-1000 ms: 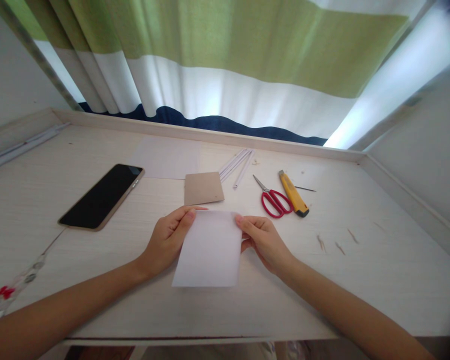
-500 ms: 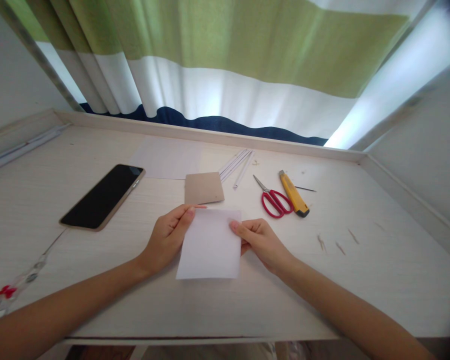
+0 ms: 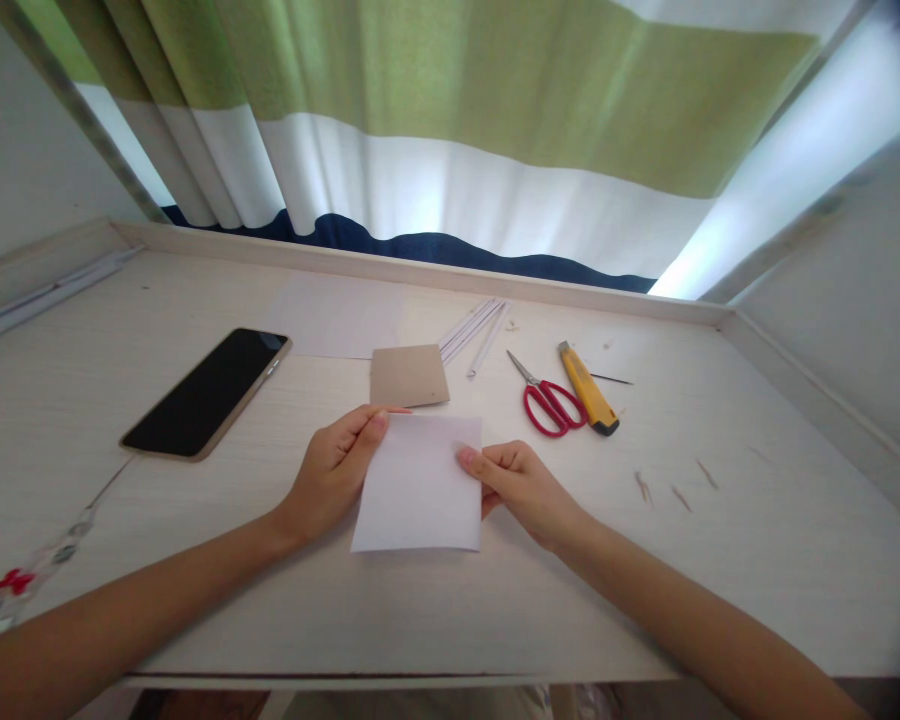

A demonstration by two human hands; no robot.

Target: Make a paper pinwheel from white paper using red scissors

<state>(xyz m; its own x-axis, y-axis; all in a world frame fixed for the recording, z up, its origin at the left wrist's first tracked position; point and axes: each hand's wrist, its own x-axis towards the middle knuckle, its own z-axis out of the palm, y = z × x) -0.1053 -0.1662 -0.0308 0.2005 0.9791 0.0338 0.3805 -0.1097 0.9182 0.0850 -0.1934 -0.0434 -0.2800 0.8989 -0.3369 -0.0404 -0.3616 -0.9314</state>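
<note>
A small white sheet of paper point(image 3: 420, 495) is held up between my two hands, above the front middle of the table. My left hand point(image 3: 336, 468) pinches its upper left edge, thumb on the face and fingers behind. On the other side, my right hand point(image 3: 521, 485) grips the right edge, its thumb pressed on the front; the remaining fingers are partly hidden behind the sheet. Just beyond the paper lies a square piece of brown cardboard point(image 3: 409, 375). Red-handled scissors point(image 3: 547, 400) and a yellow utility knife point(image 3: 589, 390) rest to the right.
A phone point(image 3: 208, 395) with a beaded strap point(image 3: 64, 550) lies at left. Behind the cardboard are a larger white sheet point(image 3: 330, 315) and several narrow white strips point(image 3: 474, 332). A thin dark rod point(image 3: 611, 378) and small scraps point(image 3: 681, 497) lie at right. A raised ledge borders the table's back.
The paper's lower edge has risen slightly and its tilt has shifted a little. Both hands keep their hold in nearly the same place.
</note>
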